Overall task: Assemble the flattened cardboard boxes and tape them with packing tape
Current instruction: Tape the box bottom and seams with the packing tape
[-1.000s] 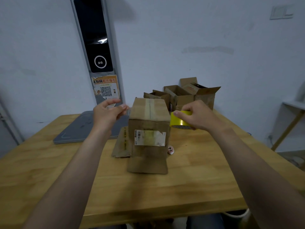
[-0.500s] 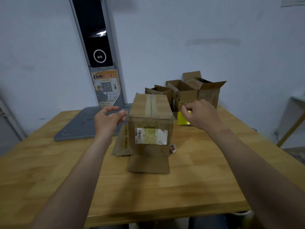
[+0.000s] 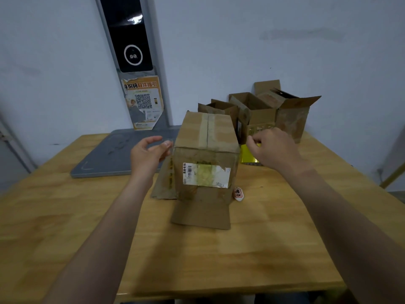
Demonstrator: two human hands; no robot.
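The scene is dimly and evenly lit, with a cool bluish cast over the wall (image 3: pixel 263 51). Light is thrown from overhead: a white glare is caught near the top of the black panel (image 3: pixel 129 36), and a glint on the yellow tape (image 3: pixel 248 155). Soft, faint shadows are cast under the forearms on the tabletop (image 3: pixel 263 249). The left hand (image 3: pixel 149 154) is smeared at its fingertips. Straight lines are bowed towards the edges, and fine detail is softened throughout.
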